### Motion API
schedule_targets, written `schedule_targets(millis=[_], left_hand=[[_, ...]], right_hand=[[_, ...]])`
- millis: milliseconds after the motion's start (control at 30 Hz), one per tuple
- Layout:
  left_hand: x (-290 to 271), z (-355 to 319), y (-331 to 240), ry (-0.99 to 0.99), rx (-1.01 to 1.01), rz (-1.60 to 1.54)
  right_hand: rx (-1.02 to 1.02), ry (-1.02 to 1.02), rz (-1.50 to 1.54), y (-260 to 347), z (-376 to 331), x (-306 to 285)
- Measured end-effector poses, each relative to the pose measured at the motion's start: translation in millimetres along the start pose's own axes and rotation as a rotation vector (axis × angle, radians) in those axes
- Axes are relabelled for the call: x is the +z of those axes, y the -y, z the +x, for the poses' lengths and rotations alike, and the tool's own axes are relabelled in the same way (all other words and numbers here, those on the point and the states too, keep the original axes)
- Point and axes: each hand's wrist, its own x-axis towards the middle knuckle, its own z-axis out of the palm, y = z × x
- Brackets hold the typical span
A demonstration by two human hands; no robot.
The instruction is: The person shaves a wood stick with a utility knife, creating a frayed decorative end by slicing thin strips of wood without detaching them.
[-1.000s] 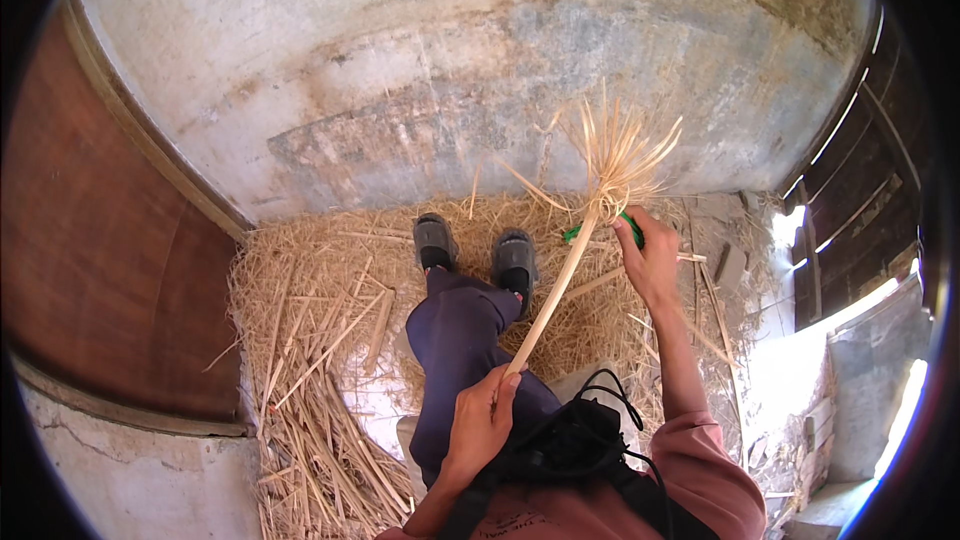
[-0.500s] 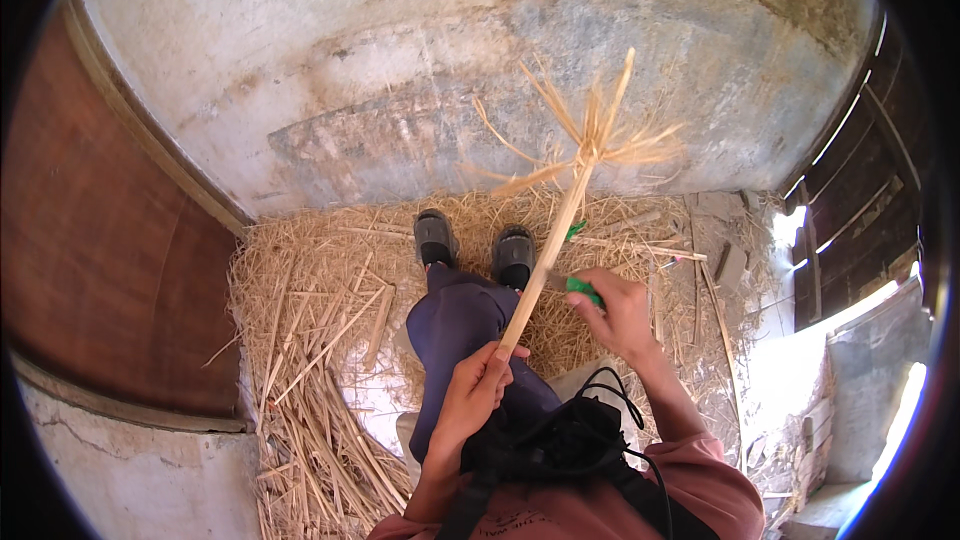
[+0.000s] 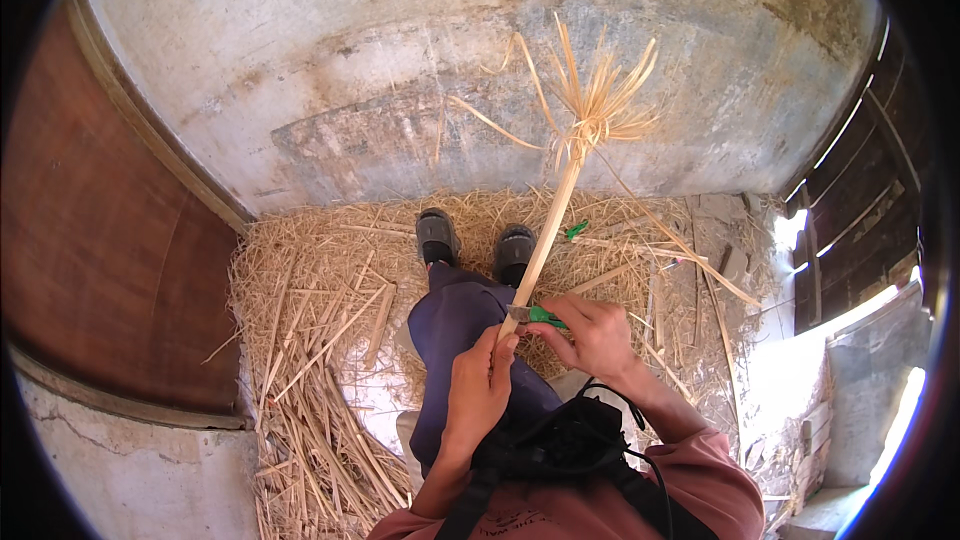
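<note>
A pale wooden or bamboo stick (image 3: 553, 218) slants up and away from my lap, and its far end is split into a bush of curled shavings (image 3: 592, 118). My left hand (image 3: 478, 386) is closed round the near end of the stick. My right hand (image 3: 592, 336) grips a knife with a green handle (image 3: 546, 317). Its short metal blade (image 3: 519, 313) lies against the stick, just beyond my left fingertips. The lower part of the handle is hidden inside my right fingers.
Shavings (image 3: 300, 240) cover the floor round my sandals (image 3: 436, 237). A pile of split strips (image 3: 320, 430) lies at left, and a small green object (image 3: 576, 229) beyond my right foot. A stained wall (image 3: 400, 70) rises ahead, a brown panel (image 3: 120, 220) stands left, and dark boards (image 3: 865, 190) right.
My right hand has moved left and slightly down, bringing the blade onto the stick near my left hand. The shaved end has swung slightly left, and a long strip now hangs to the right.
</note>
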Motion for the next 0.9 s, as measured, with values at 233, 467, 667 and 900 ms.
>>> schedule_targets(millis=[233,467,667,900], left_hand=[[0,-2,-5,-0.025,0.035,0.072],[1,-8,-1,-0.037,0.015,0.119],[2,-10,1,-0.042,0.019,0.127],[1,-13,-3,-0.047,0.017,0.146]], right_hand=[[-0.007,-0.139,0.017,-11,5,5],[0.025,-0.101,-0.003,-25,16,-6],[0.030,-0.110,0.003,-33,18,-6],[0.055,-0.164,-0.006,-41,19,-5]])
